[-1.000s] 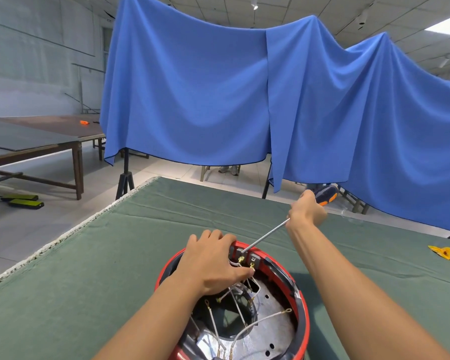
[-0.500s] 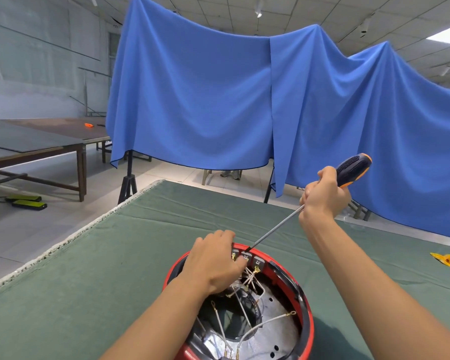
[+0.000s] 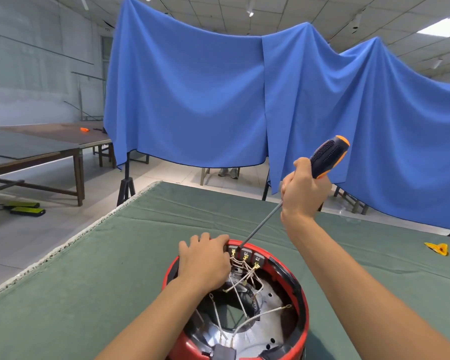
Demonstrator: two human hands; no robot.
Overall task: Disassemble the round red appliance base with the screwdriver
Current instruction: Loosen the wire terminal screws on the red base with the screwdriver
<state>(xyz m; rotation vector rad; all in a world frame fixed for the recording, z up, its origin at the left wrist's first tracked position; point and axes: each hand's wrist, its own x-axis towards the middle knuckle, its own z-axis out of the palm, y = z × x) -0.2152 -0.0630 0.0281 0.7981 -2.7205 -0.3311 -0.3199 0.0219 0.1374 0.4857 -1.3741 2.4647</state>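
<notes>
Base: the round red base (image 3: 303, 302) sits open side up at 6 o'clock on the green bench (image 3: 89, 294), near its front edge, metal lining and loose white wires (image 3: 242, 276) showing inside.
Left hand: the left hand (image 3: 205, 261) lies over the base's rim at 11 o'clock, fingers curled over the red edge, grip pressed onto the rim just beside a row of brass terminals (image 3: 244, 255).
Right hand: the right hand (image 3: 304, 193) is raised at 1 o'clock above the base, grip wrapped tight round the lower part of the screwdriver handle.
Screwdriver: the screwdriver (image 3: 327, 157) slants down from 1 o'clock, black and orange handle sticking out above the fist, thin metal shaft running down to the rim; its tip meets the base at the terminal row at 12 o'clock, right next to the left fingertips.
Bench: green cloth with a frayed pale edge along the left; a small yellow scrap (image 3: 438, 248) lies well apart at 3 o'clock.
Behind: a blue sheet (image 3: 192, 100) hangs across the room at 12 o'clock; a brown table (image 3: 37, 149) stands at 9 o'clock.
</notes>
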